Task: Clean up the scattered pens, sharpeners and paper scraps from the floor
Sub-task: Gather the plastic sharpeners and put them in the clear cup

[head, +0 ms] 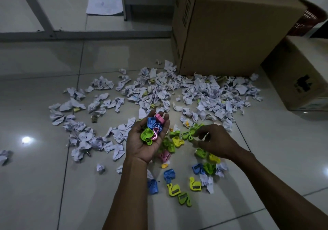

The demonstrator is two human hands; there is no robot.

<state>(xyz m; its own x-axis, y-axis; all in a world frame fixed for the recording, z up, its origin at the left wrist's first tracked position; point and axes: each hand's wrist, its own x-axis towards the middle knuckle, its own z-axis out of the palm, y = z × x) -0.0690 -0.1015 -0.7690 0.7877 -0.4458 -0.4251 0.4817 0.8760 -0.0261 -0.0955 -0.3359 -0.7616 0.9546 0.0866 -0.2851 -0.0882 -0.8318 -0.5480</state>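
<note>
My left hand (pixel 142 141) is turned palm up and cups several swan-shaped sharpeners (pixel 152 129) in blue, pink and green. My right hand (pixel 215 141) reaches over the floor and pinches a green sharpener (pixel 192 133) with its fingertips. More sharpeners (pixel 177 190) in yellow, green, blue and pink lie loose on the tiles below and between my hands. Crumpled paper scraps (pixel 156 91) are strewn in a wide band across the floor beyond my hands. A pen (pixel 83 149) lies half under scraps at the left.
A large cardboard box (pixel 230 31) stands behind the scraps, a smaller box (pixel 298 77) to its right, and a red basket (pixel 308 20) behind them. A metal frame (pixel 85 33) and a sheet of paper (pixel 104 3) lie at the back left.
</note>
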